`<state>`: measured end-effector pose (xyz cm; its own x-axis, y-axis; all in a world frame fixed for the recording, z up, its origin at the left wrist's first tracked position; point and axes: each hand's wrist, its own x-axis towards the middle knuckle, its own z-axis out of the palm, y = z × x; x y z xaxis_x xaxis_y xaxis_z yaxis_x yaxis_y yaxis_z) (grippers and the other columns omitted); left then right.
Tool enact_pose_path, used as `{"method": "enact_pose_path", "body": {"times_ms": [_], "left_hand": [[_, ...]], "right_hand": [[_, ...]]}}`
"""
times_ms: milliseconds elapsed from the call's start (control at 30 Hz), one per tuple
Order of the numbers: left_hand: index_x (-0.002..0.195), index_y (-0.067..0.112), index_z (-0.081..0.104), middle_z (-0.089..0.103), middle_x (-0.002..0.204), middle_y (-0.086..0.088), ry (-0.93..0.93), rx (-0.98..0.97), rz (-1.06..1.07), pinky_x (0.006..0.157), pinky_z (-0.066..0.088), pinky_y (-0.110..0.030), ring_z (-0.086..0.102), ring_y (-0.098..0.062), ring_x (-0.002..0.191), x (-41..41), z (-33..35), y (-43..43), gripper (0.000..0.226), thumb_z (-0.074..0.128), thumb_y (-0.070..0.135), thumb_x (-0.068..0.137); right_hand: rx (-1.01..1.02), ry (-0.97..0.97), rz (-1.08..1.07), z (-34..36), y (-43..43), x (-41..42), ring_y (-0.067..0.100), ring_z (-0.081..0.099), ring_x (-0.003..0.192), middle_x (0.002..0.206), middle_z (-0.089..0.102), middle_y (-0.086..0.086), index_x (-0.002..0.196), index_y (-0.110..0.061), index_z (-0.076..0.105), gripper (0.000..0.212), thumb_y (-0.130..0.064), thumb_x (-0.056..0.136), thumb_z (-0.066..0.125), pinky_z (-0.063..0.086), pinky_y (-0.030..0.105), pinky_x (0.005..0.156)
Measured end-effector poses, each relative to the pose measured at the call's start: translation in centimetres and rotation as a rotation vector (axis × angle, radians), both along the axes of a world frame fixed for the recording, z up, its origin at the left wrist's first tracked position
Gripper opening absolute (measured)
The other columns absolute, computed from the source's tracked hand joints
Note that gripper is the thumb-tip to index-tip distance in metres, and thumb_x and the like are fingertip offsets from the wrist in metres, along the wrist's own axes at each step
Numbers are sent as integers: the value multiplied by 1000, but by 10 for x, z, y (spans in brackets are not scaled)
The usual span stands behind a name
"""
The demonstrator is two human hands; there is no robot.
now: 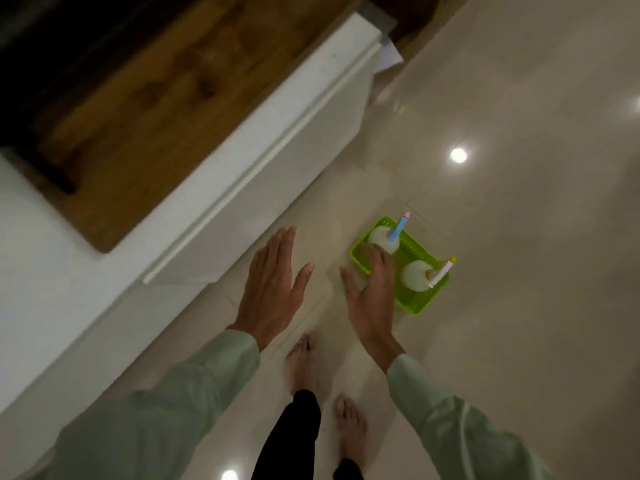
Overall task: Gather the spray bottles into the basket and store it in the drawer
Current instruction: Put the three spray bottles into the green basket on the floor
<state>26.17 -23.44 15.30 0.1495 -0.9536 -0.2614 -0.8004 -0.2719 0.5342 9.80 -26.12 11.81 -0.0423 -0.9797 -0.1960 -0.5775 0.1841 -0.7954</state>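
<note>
A lime-green basket stands on the tiled floor. Two white spray bottles stand upright in it: one with a blue and pink nozzle at the far end, one with a yellow and white nozzle at the near end. My right hand hovers flat and open over the basket's left rim, hiding part of it. My left hand is open with fingers straight, held in the air left of the basket. It lies between the basket and the white drawer front. The drawer looks closed.
A white cabinet with a wooden top runs diagonally along the left. My bare feet stand on the glossy beige floor just below the hands. A grey and white object sits beyond the cabinet's far end.
</note>
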Motion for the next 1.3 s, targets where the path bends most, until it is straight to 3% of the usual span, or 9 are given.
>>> {"method": "enact_pose_path", "body": {"times_ms": [100, 333, 600, 733, 867, 1033, 1133, 1300], "left_hand": [[159, 25, 6, 10, 168, 3, 3, -28, 116, 126, 3, -30, 8, -10, 155, 21, 31, 53, 66, 31, 51, 103], [159, 23, 6, 12, 168, 1, -80, -71, 355, 127, 10, -38, 11, -13, 155, 81, 98, 173, 68, 32, 51, 103], [159, 20, 7, 13, 168, 0, -107, -136, 648, 127, 12, -38, 10, -12, 155, 181, 147, 301, 68, 34, 49, 104], [159, 21, 8, 14, 168, 0, -89, -154, 749, 126, 15, -40, 12, -13, 155, 237, 145, 349, 67, 36, 48, 104], [159, 21, 8, 14, 168, -1, -93, -139, 805, 127, 13, -41, 12, -15, 155, 296, 137, 386, 68, 35, 49, 104], [158, 19, 11, 16, 167, -3, -94, -139, 835, 126, 15, -43, 15, -18, 155, 370, 130, 407, 64, 34, 46, 105], [158, 16, 14, 19, 167, -5, -92, -161, 842, 125, 17, -47, 16, -19, 154, 410, 127, 406, 60, 34, 38, 106], [158, 16, 13, 18, 167, -5, -79, -194, 842, 125, 17, -46, 15, -20, 154, 456, 121, 394, 59, 34, 35, 106]], "right_hand": [[-56, -28, 167, 39, 21, 23, 27, 48, 133, 142, 48, 9, 137, -12, 52, 49, -17, 91, 70, 44, 50, 108], [-104, -80, 462, 116, 89, 92, 25, 53, 125, 140, 51, 2, 137, -16, 54, 50, -17, 90, 69, 51, 50, 96], [-114, -197, 709, 171, 184, 230, 18, 52, 126, 138, 53, -5, 138, -21, 51, 48, -19, 93, 68, 51, 46, 100], [-42, -198, 803, 175, 222, 310, 16, 50, 128, 140, 52, -8, 138, -25, 50, 49, -29, 93, 67, 49, 46, 103], [100, -173, 797, 175, 248, 394, 17, 50, 127, 138, 54, -8, 139, -26, 48, 56, -48, 90, 66, 48, 47, 104], [223, -75, 750, 170, 258, 490, 23, 48, 133, 142, 50, -2, 143, -26, 40, 81, -73, 80, 59, 43, 43, 105], [282, -33, 703, 165, 256, 542, 29, 49, 132, 143, 49, 4, 146, -21, 35, 96, -78, 74, 61, 42, 43, 98], [370, 86, 607, 146, 250, 604, 37, 48, 129, 140, 46, 9, 142, -16, 32, 109, -80, 62, 68, 42, 51, 98]]}}
